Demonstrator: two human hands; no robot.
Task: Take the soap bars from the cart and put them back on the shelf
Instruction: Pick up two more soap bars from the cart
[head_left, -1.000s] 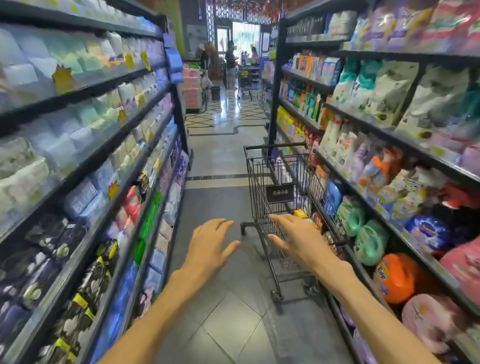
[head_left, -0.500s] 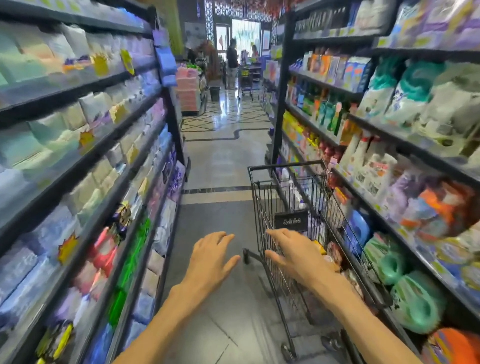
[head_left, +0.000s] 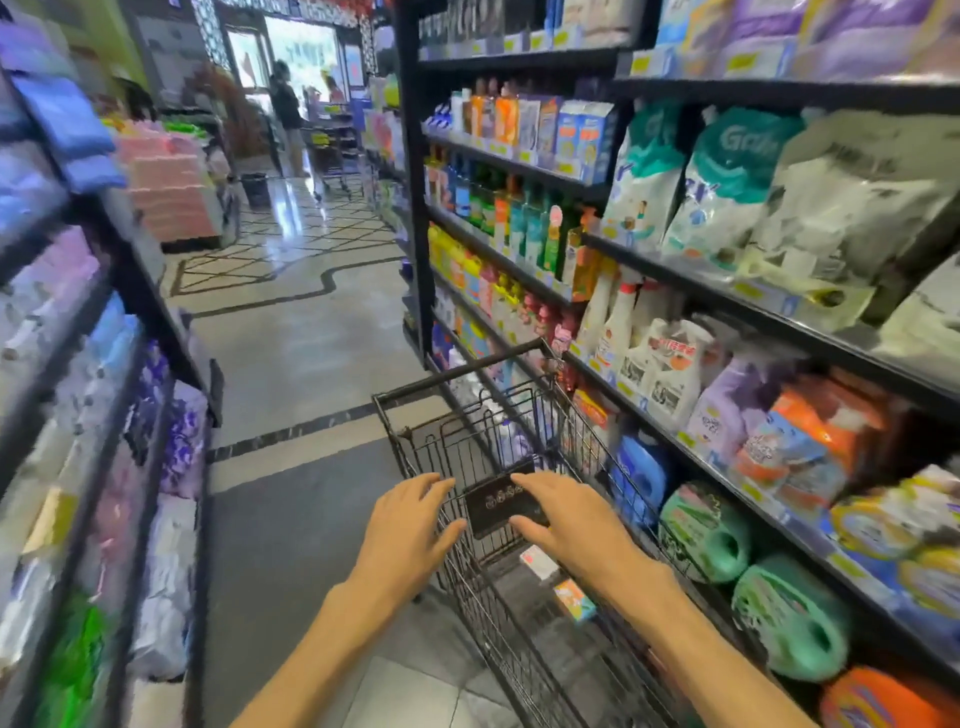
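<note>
A black wire shopping cart stands in the aisle against the right-hand shelving. Two boxed soap bars lie on its floor: a white and red one and an orange and teal one. My left hand hovers over the cart's near left rim with fingers spread and holds nothing. Over the basket my right hand is stretched out flat, just above the soap bars, next to a black tag on the cart's wire wall.
The right shelves hold detergent bags, spray bottles and green and orange jugs. Soft packs fill the left shelves. The tiled aisle floor runs ahead to a pink stack and a person with another cart.
I have come closer to the cart. Both hands have moved forward from the open aisle to over the cart's basket, and the soap bars have come into view.
</note>
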